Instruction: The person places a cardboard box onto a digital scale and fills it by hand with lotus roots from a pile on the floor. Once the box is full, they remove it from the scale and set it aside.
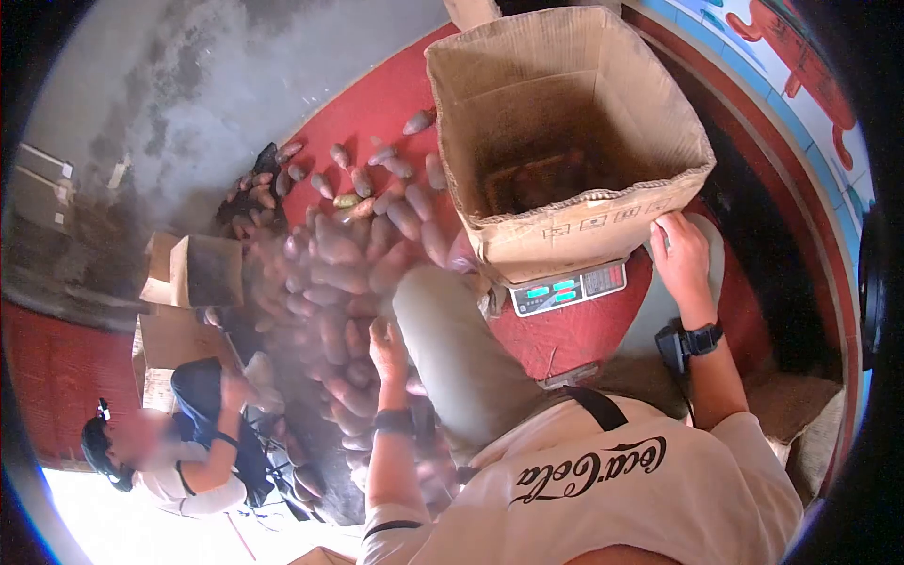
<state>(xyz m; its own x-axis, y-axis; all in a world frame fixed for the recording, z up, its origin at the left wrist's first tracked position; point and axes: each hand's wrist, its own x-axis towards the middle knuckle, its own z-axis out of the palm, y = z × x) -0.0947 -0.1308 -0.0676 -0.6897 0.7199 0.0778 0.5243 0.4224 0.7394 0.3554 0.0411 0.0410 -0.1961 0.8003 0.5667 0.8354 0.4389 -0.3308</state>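
My right hand (680, 252) touches the near right side of a large open cardboard box (584, 240), its thumb apart from the fingers. The box sits on a digital scale (570, 287) whose green displays are lit. Inside, the box is dark, and its contents are hard to make out. My left hand (387, 350) hangs beside my left knee, over a big pile of reddish sweet potatoes (339, 273). Its fingers are bent and partly hidden, and whether they hold anything does not show.
Another person (202, 461) sits at the lower left, by the pile. Near that person stand smaller cardboard boxes (212, 273). Sweet potatoes lie scattered across the red floor (381, 89) up to the big box. A painted wall (800, 104) rises on the right.
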